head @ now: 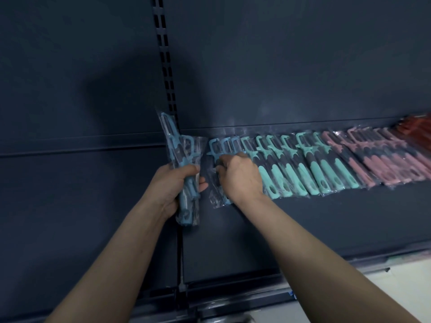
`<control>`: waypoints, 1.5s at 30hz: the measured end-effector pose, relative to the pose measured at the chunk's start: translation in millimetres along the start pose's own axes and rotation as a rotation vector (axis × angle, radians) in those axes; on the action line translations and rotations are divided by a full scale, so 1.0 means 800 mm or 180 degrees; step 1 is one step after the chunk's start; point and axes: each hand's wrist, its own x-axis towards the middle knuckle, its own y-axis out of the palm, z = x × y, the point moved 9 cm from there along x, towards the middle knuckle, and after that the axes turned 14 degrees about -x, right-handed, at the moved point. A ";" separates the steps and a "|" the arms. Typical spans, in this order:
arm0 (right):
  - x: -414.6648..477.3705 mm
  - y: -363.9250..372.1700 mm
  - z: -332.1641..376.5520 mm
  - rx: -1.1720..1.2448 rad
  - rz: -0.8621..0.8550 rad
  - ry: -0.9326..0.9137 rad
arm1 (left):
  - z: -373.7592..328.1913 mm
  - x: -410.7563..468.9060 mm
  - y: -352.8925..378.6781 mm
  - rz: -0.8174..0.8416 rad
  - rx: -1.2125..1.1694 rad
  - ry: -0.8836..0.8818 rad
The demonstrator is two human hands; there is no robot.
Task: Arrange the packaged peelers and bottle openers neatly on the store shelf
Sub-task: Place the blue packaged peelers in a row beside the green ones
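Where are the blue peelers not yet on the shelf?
Head view, left of centre: the blue peelers are gripped in the left hand, just left of the shelf row.

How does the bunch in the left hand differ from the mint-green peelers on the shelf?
The bunch is blue; the mint-green peelers are paler. The left hand grips the bunch bundled together; the mint-green peelers lie spread in an overlapping row on the shelf. Both are peelers in clear bags.

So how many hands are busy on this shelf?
2. The left hand holds a bundle of blue plastic-wrapped peelers; the right hand pinches a blue bagged peeler at the row's left end. None seems hidden.
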 end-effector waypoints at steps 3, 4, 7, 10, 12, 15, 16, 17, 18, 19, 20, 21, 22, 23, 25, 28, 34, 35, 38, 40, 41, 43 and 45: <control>-0.003 -0.014 0.010 0.0699 -0.0173 -0.0130 | -0.001 -0.001 0.000 -0.0027 -0.0016 0.0011; -0.005 -0.016 0.014 0.1088 -0.0106 -0.0152 | -0.001 -0.001 0.001 -0.0009 -0.0019 0.0031; -0.008 -0.007 0.025 0.1961 0.0382 -0.0103 | -0.003 -0.003 0.006 0.0027 -0.0109 0.0117; -0.009 0.001 0.023 0.2265 0.0627 0.0077 | -0.003 -0.003 0.005 -0.0014 -0.0199 0.0116; -0.007 0.008 0.023 0.2249 0.0736 0.0173 | -0.001 -0.004 0.006 0.0022 -0.0228 0.0078; -0.009 0.017 0.031 0.2311 0.0897 0.0213 | -0.006 -0.005 0.004 -0.0007 -0.0163 0.0157; -0.010 0.020 0.033 0.2343 0.0939 0.0228 | -0.008 -0.005 0.002 -0.0038 -0.0164 0.0195; -0.011 0.021 0.035 0.2399 0.0952 0.0220 | -0.009 -0.004 0.001 -0.0059 -0.0181 0.0226; -0.011 0.019 0.036 0.2502 0.0938 0.0209 | -0.010 -0.003 -0.001 -0.0063 -0.0201 0.0247; -0.012 0.018 0.037 0.2653 0.0934 0.0207 | -0.011 -0.002 -0.002 -0.0052 -0.0226 0.0261; -0.013 0.016 0.038 0.2817 0.0950 0.0210 | -0.010 0.000 -0.003 -0.0027 -0.0267 0.0259; -0.015 0.014 0.040 0.2947 0.0982 0.0194 | -0.009 0.000 -0.002 0.0007 -0.0301 0.0245; -0.016 0.013 0.042 0.2966 0.0993 0.0152 | -0.008 0.001 -0.002 0.0046 -0.0311 0.0229; -0.016 0.009 0.042 0.2849 0.0948 0.0099 | -0.007 0.001 -0.002 0.0079 -0.0297 0.0220; -0.016 0.000 0.041 0.2462 0.0823 0.0019 | -0.004 0.002 -0.002 0.0119 -0.0277 0.0193; -0.014 -0.009 0.034 0.2326 0.0670 0.0022 | -0.002 0.002 -0.005 0.0094 -0.0316 0.0137; -0.002 -0.020 0.020 0.0961 0.0097 0.0280 | -0.010 0.001 -0.015 -0.0083 -0.0244 0.0191; -0.001 -0.017 0.021 0.0798 0.0118 0.0290 | -0.010 -0.001 -0.015 -0.0072 -0.0208 0.0189; 0.004 -0.005 0.028 0.0492 0.0166 0.0254 | -0.009 -0.002 -0.018 -0.0058 -0.0095 0.0180; 0.004 0.002 0.034 0.0458 0.0248 0.0244 | -0.008 -0.002 -0.020 -0.0064 -0.0072 0.0174; 0.003 0.006 0.035 0.0450 0.0305 0.0246 | -0.008 -0.001 -0.021 -0.0064 -0.0067 0.0174; 0.003 0.010 0.036 0.0423 0.0357 0.0234 | -0.008 0.000 -0.023 -0.0052 -0.0074 0.0173; 0.002 0.011 0.036 0.0375 0.0359 0.0129 | -0.008 0.002 -0.024 -0.0037 -0.0103 0.0155</control>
